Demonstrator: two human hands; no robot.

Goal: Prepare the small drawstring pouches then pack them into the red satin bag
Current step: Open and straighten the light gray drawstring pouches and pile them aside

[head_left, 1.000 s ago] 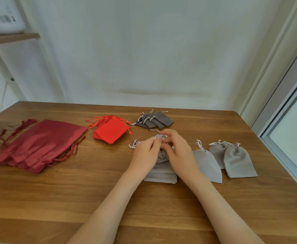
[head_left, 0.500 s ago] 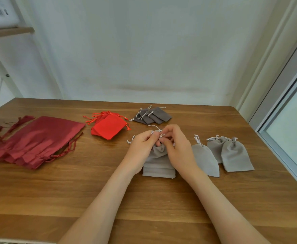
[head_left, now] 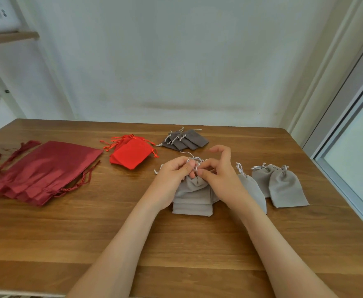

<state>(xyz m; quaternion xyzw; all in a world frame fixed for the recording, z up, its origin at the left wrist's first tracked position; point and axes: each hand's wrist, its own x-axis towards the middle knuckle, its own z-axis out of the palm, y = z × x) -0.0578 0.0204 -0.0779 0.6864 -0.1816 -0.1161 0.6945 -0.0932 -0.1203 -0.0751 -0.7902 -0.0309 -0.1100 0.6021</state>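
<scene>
L hand (head_left: pixel 174 175) & R hand (head_left: pixel 219 175) both pinch the cord (head_left: pixel 194 160) at the mouth of a grey pouch (head_left: pixel 194 182) between them. The pouch runs lengthwise toward me, mouth at far end, atop a stack (head_left: pixel 192 206) under my wrists. Red satin bag (head_left: pixel 47 166) lies flat, well off to the L, nearer L hand; nothing visibly in it.

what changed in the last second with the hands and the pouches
The right hand has lifted its index finger up and away from the grey pouch, while its thumb and lower fingers still seem to pinch the white drawstring. The left hand keeps its pinch at the pouch neck. The tied grey pouches, red pouches, dark grey pouches and red satin bags have not moved.
</scene>
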